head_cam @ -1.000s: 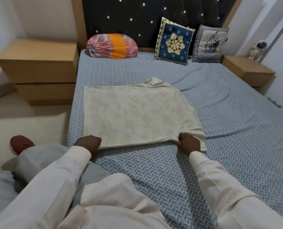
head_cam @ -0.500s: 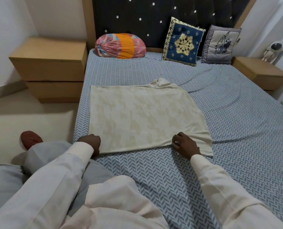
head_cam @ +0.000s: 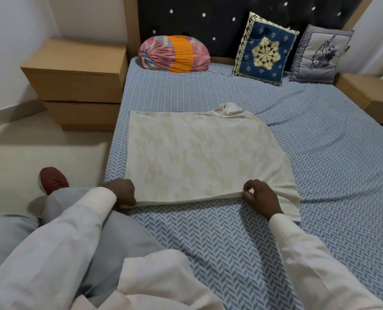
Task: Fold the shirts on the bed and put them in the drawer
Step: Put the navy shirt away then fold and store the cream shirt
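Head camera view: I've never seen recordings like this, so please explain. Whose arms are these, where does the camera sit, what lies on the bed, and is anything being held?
There is no machine here. A person wears a camera on the head, looking forward and down, so the sleeved arms at the bottom are their own. This is the only view.

The left hand grips the near left corner of a cream shirt. The right hand pinches its near edge further right. The shirt lies spread flat on the bed's blue patterned sheet.

By the headboard lie a pink and orange bolster, a blue cushion and a grey cushion. A wooden drawer chest stands beside the bed on the person's left.
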A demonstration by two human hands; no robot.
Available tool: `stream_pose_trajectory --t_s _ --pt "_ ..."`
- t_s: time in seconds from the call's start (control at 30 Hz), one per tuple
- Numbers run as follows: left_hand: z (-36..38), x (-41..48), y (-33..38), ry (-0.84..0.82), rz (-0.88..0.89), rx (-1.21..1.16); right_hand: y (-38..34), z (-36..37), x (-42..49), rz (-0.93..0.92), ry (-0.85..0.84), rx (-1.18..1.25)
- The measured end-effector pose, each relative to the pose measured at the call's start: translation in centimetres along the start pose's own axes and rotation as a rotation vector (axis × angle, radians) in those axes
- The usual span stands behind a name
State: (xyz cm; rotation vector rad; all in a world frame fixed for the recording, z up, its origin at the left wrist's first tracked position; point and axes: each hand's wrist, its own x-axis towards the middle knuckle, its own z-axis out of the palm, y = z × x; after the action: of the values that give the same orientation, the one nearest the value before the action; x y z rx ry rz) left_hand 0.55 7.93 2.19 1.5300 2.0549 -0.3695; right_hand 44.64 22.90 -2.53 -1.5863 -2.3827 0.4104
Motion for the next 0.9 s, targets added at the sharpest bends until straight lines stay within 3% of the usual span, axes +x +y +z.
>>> stream_pose_trajectory --t_s 0.2,0.27,0.43,0.73,0.9 --pt "-1.7 3.2 -4.1 0.341 -0.037 -0.812 -1.8 -0.6 7.1 0.082 0.097 0.041" --pt "-1.7 5.2 -4.5 0.395 -0.098 -0.948 -2.6 -0.5 9.8 0.114 0.069 0.038" --pt "-2.4 8.4 -2.9 0.557 -0.186 -0.943 -4.0 0.2 14.6 0.212 -0.010 0.008" --pt "-2.5 12.3 -2.9 0.629 -0.263 -0.845 -3.9 1.5 18.9 0.273 -0.156 -0.066" --pt "-2.4 12.5 -2.7 0.698 -0.280 -0.726 -3.6 2.2 19.1 0.266 -0.097 -0.049"
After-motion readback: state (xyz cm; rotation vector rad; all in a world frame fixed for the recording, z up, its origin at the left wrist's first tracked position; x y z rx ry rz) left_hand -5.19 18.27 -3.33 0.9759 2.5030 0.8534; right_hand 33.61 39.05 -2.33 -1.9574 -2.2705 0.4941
